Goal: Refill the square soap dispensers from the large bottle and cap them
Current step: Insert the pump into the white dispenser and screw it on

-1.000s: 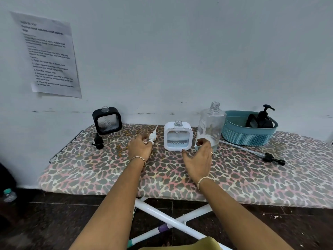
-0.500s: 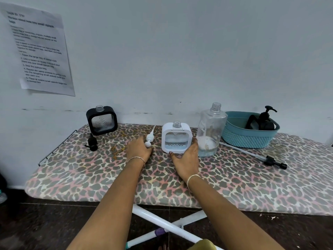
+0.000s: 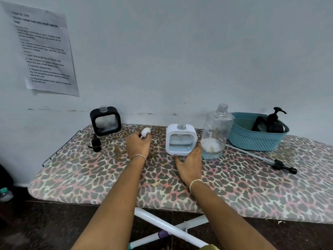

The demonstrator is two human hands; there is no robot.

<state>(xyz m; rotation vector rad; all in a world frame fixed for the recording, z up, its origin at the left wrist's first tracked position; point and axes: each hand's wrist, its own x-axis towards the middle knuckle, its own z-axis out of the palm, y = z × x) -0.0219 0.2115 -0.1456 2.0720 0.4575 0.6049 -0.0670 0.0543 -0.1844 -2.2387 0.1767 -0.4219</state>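
A white square dispenser [image 3: 180, 139] stands uncapped mid-board, pale liquid low inside. My right hand [image 3: 190, 160] grips its lower right corner and base. My left hand [image 3: 139, 144] is shut on the white pump cap [image 3: 145, 131], lifted just left of the dispenser. The large clear bottle [image 3: 215, 134] stands open to the right, a little liquid and foam at its bottom. A black square dispenser [image 3: 105, 120] stands uncapped at the back left, its black pump cap [image 3: 95, 143] lying in front of it.
The leopard-print ironing board [image 3: 234, 192] is the work surface, its front edge close to me. A teal basket [image 3: 255, 139] at the back right holds a black dispenser with pump. The large bottle's long pump tube [image 3: 261, 158] lies right of the bottle.
My right hand left the large bottle and moved left to grip the white dispenser. My left hand has raised the white pump cap a little.
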